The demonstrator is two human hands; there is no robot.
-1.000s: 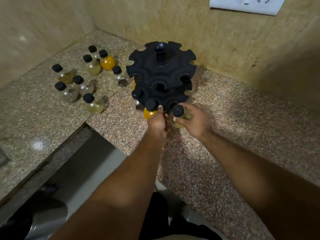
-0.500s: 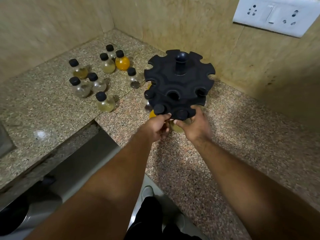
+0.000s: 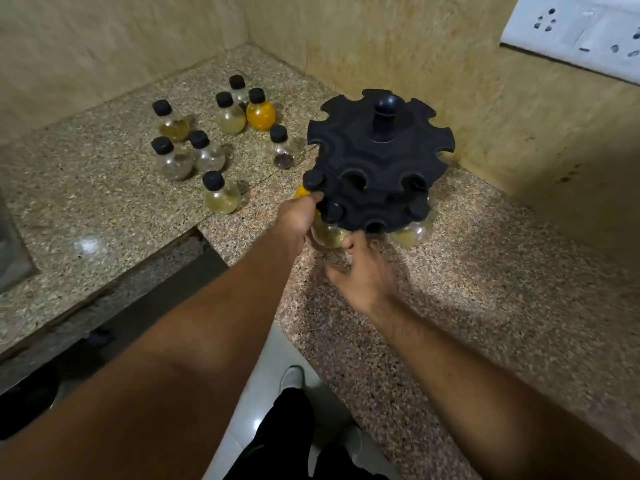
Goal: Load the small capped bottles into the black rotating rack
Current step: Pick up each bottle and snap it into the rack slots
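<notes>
The black two-tier rotating rack (image 3: 381,161) stands on the granite counter (image 3: 485,289) in the corner. Its lower tier carries capped bottles: an orange one (image 3: 300,192) at the left, a pale yellow one (image 3: 329,233) at the front left, and another pale one (image 3: 412,233) at the front right. My left hand (image 3: 298,220) grips the lower tier's rim beside the orange bottle. My right hand (image 3: 363,275), blurred, hovers just in front of the rack with fingers apart and holds nothing. Several loose capped bottles (image 3: 220,194) stand to the rack's left, among them an orange one (image 3: 260,110).
Tiled walls close in behind and to the right of the rack, with a white socket plate (image 3: 571,32) high on the right. The counter steps back at a gap (image 3: 156,282) in front of the loose bottles. A metal edge (image 3: 10,251) shows at far left.
My right hand has let go of the pale bottle in the rack and drawn back, open. The rack has turned, my left hand still at its lower rim. The view shifted.
</notes>
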